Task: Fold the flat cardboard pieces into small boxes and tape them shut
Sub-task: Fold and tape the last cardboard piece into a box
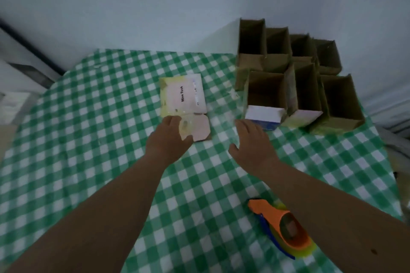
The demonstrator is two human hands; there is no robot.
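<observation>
The surface (93, 139) carries a green-and-white checked cloth and takes up most of the view. At its far right corner stands a cluster of folded boxes (295, 77), brown insides facing up, tops not yet closed; they sit touching one another against the wall.

Near the middle lies the flat cardboard piece (183, 96), pale, printed face up, with one end flap (198, 127) splayed toward me. The tape dispenser (286, 227), orange over blue, lies close to me on the right, under my right forearm and well apart from the flat piece.

My left hand (169, 139) rests on the near edge of the flat piece, its fingers (175, 121) curled over the junction of panel and flap. Whether they pinch the card or only press it, I cannot tell. My right hand (254, 141) hovers with fingers spread and relaxed, holding nothing, between the flat piece and the nearest box, just short of that box's white end.

Judgement: step in hand is picking up the next flat. To do it well, get the fingertips under the near edge, lift cleanly, then bring the right hand in to square the sleeve open before turning in any flaps.
</observation>
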